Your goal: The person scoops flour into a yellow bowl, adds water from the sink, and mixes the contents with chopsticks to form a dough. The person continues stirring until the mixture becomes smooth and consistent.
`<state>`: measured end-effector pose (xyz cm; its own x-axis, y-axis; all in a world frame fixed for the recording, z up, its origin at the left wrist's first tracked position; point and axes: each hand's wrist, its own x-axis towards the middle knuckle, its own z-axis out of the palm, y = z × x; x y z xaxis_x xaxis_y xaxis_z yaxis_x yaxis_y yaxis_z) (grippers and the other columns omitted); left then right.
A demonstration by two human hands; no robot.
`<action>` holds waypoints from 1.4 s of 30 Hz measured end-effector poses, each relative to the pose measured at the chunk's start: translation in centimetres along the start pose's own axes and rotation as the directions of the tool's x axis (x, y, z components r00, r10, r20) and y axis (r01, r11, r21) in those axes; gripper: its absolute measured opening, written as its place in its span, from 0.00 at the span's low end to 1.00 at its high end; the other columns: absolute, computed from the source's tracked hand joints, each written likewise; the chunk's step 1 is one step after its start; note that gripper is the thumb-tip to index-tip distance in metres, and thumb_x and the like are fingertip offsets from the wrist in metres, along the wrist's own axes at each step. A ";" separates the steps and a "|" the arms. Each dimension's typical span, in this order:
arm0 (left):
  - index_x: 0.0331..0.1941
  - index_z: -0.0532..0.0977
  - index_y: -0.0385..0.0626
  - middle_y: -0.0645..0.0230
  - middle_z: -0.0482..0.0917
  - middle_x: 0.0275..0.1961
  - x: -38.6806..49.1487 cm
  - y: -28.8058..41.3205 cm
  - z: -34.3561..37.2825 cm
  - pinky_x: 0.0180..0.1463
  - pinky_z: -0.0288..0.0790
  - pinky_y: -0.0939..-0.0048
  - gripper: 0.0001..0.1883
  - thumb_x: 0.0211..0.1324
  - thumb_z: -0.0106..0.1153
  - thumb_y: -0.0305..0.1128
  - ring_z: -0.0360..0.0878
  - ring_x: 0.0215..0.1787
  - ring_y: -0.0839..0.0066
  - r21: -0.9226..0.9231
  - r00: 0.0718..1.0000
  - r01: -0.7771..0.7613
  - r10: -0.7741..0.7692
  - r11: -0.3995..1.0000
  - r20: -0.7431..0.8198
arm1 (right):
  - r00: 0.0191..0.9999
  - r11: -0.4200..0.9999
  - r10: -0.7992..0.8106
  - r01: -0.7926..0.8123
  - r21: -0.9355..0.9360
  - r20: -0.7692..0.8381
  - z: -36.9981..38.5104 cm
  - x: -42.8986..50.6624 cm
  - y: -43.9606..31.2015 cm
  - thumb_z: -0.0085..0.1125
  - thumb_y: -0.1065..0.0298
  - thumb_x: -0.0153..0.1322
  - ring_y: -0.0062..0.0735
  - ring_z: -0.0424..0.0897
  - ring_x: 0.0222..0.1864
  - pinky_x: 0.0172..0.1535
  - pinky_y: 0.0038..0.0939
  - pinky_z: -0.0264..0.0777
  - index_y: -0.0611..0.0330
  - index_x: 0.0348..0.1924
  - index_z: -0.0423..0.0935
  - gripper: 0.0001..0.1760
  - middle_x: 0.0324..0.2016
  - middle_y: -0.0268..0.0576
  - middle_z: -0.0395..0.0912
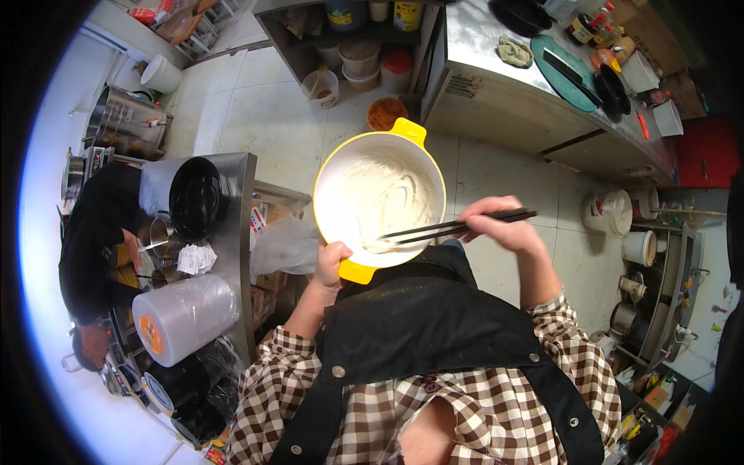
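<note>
My left hand (330, 263) is closed on the rim of a white bowl (339, 174) with a yellow edge and two yellow handles, beside its lower handle. The bowl is held up in front of my black apron, tilted so that its inside shows. A smooth, cream-coloured batter or paste (386, 195) coats the bottom and one wall. In my right hand (501, 224), at the bowl's right, is a pair of black chopsticks (427, 231). Their tips reach inside, at a lump of the pale mixture near the lower wall.
At the left, a steel counter (235, 232) bears a black bowl (196, 199) and a clear plastic tub (180, 319); another person (99, 238) stands beyond. A steel worktop (471, 35) with a green cutting board (558, 70) is upper right. Tubs, including one of orange-red paste (385, 113), stand on the floor ahead.
</note>
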<state>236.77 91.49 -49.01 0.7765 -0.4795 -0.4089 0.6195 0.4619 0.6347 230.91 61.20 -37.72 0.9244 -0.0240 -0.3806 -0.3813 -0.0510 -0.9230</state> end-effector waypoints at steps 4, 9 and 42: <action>0.46 0.71 0.32 0.59 0.78 0.41 -0.1 0.0 -0.2 0.45 0.73 0.70 0.24 0.40 0.43 0.24 0.78 0.40 0.68 0.003 1.000 0.017 -0.017 1.000 0.013 | 0.923 0.969 -0.229 0.246 0.014 -0.310 0.1 0.0 0.3 0.57 0.71 0.68 0.29 0.81 0.30 0.36 0.28 0.78 0.68 0.38 0.80 0.09 0.30 0.46 0.82; 0.49 0.69 0.32 0.59 0.77 0.43 0.4 0.0 -0.5 0.47 0.73 0.70 0.26 0.39 0.42 0.23 0.78 0.42 0.68 -0.068 0.999 0.036 -0.034 0.997 0.037 | 0.985 0.984 -0.167 0.169 0.053 -0.039 0.2 0.0 0.8 0.58 0.70 0.69 0.29 0.82 0.31 0.36 0.29 0.78 0.68 0.36 0.80 0.09 0.29 0.46 0.82; 0.44 0.71 0.32 0.60 0.78 0.40 0.3 -0.3 -0.5 0.44 0.72 0.72 0.21 0.41 0.44 0.25 0.78 0.39 0.71 -0.049 0.997 -0.073 0.073 0.996 0.003 | 0.949 0.972 -0.235 0.235 -0.022 -0.212 0.1 1.7 -0.5 0.57 0.71 0.68 0.31 0.81 0.29 0.35 0.28 0.78 0.68 0.34 0.80 0.08 0.29 0.46 0.82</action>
<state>236.92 91.57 -49.63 0.8195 -0.4468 -0.3589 0.5659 0.5317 0.6302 232.62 61.33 -37.90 0.9658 -0.2228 -0.1326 -0.1530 -0.0768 -0.9852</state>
